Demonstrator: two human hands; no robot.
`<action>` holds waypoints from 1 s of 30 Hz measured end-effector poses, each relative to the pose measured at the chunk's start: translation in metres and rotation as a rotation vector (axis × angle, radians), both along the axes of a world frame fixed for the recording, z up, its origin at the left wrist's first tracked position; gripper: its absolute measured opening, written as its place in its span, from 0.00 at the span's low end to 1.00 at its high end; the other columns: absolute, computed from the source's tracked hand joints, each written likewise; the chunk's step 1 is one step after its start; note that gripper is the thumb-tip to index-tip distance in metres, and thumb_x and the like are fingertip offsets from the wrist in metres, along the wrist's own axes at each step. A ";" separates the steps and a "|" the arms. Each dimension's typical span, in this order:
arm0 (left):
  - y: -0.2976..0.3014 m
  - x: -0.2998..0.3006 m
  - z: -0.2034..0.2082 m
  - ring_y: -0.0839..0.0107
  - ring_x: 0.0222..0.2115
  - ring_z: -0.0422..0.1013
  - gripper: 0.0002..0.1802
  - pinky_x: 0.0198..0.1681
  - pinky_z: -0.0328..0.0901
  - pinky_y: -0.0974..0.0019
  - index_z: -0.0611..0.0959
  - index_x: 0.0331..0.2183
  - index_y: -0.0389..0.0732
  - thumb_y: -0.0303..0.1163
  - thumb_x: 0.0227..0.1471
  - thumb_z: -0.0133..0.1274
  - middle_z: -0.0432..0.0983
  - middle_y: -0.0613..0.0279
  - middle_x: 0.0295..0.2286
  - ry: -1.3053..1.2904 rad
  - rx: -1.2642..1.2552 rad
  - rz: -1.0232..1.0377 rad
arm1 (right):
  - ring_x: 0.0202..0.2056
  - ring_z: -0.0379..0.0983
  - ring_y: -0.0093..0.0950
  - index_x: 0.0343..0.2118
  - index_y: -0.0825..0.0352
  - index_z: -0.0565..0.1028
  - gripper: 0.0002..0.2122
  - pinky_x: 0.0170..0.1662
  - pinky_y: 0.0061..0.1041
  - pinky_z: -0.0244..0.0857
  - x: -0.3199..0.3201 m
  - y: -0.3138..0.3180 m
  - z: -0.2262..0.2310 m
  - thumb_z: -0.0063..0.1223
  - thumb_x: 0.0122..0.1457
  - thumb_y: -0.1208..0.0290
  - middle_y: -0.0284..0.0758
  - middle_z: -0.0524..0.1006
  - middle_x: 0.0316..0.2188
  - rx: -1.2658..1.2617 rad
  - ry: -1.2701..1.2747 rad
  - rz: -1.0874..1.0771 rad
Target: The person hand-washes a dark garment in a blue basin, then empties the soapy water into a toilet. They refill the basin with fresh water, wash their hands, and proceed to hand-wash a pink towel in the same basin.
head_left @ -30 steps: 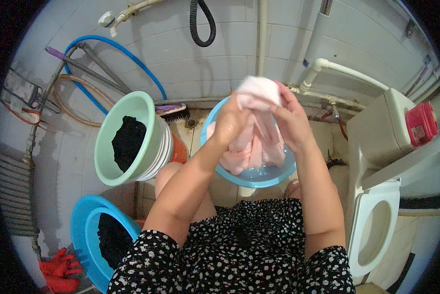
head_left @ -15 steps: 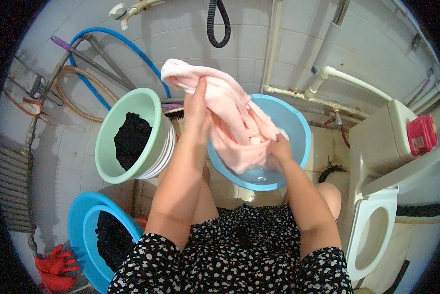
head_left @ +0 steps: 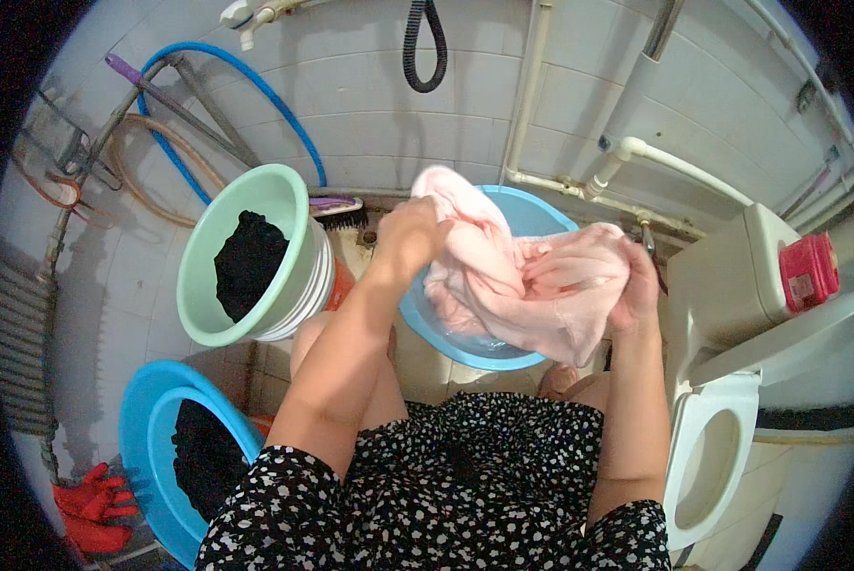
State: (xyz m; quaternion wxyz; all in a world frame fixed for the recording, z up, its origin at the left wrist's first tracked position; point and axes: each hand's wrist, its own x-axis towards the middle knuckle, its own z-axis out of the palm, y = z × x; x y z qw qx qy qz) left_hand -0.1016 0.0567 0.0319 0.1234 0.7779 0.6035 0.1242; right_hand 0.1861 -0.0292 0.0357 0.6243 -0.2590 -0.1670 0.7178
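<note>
A pale pink fluffy cloth (head_left: 517, 271), towel-like, is stretched between my hands above a blue basin (head_left: 465, 354) on the floor. My left hand (head_left: 411, 235) grips its bunched left end, near the basin's left rim. Closed on the opposite end, my right hand (head_left: 639, 293) is out past the basin's right side. The cloth's middle sags over the basin and covers most of its inside, with a lower fold hanging into it. Some water shows near the front rim.
Left stands a green basin (head_left: 194, 285) holding black cloth (head_left: 252, 266), on a white bucket. Nearer is another blue basin (head_left: 141, 457) with dark cloth. Red gloves (head_left: 94, 509) lie at lower left. A brush (head_left: 339, 217) is by the wall; a toilet (head_left: 717, 466) stands right.
My right hand has come up out of the basin and moved right, spreading the pink cloth. My left hand has lowered and shifted slightly right, still gripping it.
</note>
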 end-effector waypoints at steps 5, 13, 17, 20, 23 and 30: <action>-0.021 0.065 -0.023 0.56 0.45 0.66 0.26 0.49 0.60 0.59 0.72 0.46 0.38 0.32 0.42 0.53 0.69 0.50 0.43 -0.540 0.217 -0.476 | 0.39 0.72 0.34 0.45 0.72 0.65 0.23 0.44 0.31 0.69 -0.025 -0.002 0.014 0.53 0.43 0.75 0.43 0.73 0.38 0.135 -0.164 0.152; 0.027 0.062 -0.050 0.65 0.41 0.69 0.18 0.47 0.60 0.59 0.77 0.38 0.38 0.39 0.52 0.41 0.74 0.54 0.37 -0.798 -0.283 -0.243 | 0.35 0.71 0.24 0.43 0.70 0.68 0.20 0.40 0.20 0.65 -0.005 0.015 0.018 0.52 0.42 0.81 0.34 0.74 0.36 0.070 -0.650 0.093; 0.007 0.047 0.019 0.67 0.32 0.73 0.18 0.41 0.66 0.60 0.77 0.36 0.36 0.41 0.52 0.45 0.77 0.57 0.31 -1.454 -1.196 -0.170 | 0.34 0.71 0.28 0.36 0.67 0.72 0.14 0.38 0.24 0.64 0.027 0.037 -0.010 0.55 0.43 0.76 0.36 0.75 0.31 0.074 -1.485 -0.281; 0.015 0.041 0.025 0.65 0.33 0.73 0.18 0.41 0.67 0.60 0.77 0.36 0.35 0.41 0.52 0.45 0.77 0.55 0.32 -1.695 -1.319 -0.125 | 0.37 0.69 0.38 0.36 0.66 0.72 0.14 0.41 0.29 0.63 0.013 0.048 -0.037 0.55 0.42 0.74 0.41 0.73 0.34 0.126 -1.792 -0.504; 0.028 0.037 0.012 0.63 0.35 0.73 0.18 0.42 0.68 0.61 0.76 0.36 0.35 0.40 0.54 0.45 0.76 0.54 0.33 -1.860 -1.407 -0.140 | 0.38 0.68 0.37 0.35 0.67 0.72 0.13 0.41 0.31 0.62 -0.027 0.040 -0.038 0.53 0.42 0.76 0.39 0.70 0.36 0.360 -1.817 -0.639; 0.016 0.031 0.021 0.63 0.36 0.73 0.18 0.42 0.68 0.61 0.75 0.38 0.34 0.38 0.52 0.49 0.75 0.53 0.35 -1.811 -1.425 -0.201 | 0.32 0.72 0.37 0.34 0.66 0.73 0.09 0.38 0.31 0.64 -0.076 0.028 -0.080 0.43 0.49 0.76 0.39 0.75 0.31 0.054 -1.540 0.242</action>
